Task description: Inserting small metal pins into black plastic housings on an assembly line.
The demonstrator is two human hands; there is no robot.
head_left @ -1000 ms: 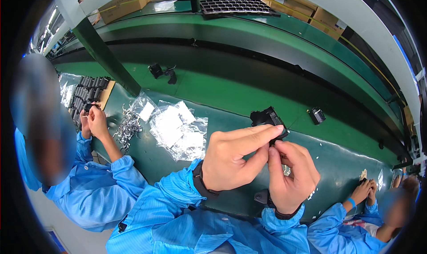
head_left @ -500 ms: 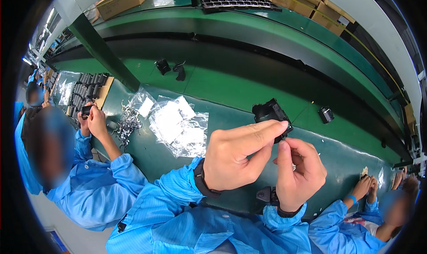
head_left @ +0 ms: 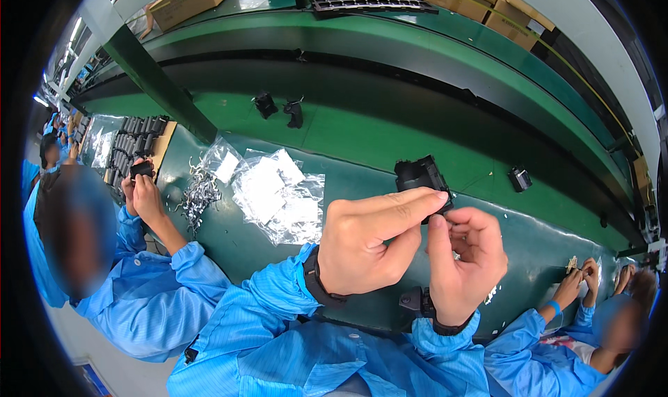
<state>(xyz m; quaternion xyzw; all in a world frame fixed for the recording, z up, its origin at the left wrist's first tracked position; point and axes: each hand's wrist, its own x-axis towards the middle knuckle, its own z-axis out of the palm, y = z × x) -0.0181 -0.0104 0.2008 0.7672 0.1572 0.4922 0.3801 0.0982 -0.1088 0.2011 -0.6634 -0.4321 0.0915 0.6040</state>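
Note:
A black plastic housing (head_left: 416,173), shaped like a camera body, is held above the table's far side. My left hand (head_left: 372,240) grips its near edge, thumb and fingers pressed together. My right hand (head_left: 470,261) is closed in a pinch at the housing's lower right corner, with the fingers curled. Whatever sits between those right fingertips is too small or hidden to make out. By my right wrist lies another black camera-like part (head_left: 412,301), partly covered by the hand and sleeve.
Clear plastic bags with white pieces (head_left: 278,195) lie left of my hands, beside a pile of small metallic parts (head_left: 198,196). Black parts (head_left: 265,105) sit on the green belt (head_left: 362,136), one more (head_left: 519,179) farther right. Co-workers' hands (head_left: 142,192) are at work on both sides.
The loose black parts on the belt have shifted slightly to the right. My right fingertips have moved a little left and up along the housing's corner; my left hand keeps its grip.

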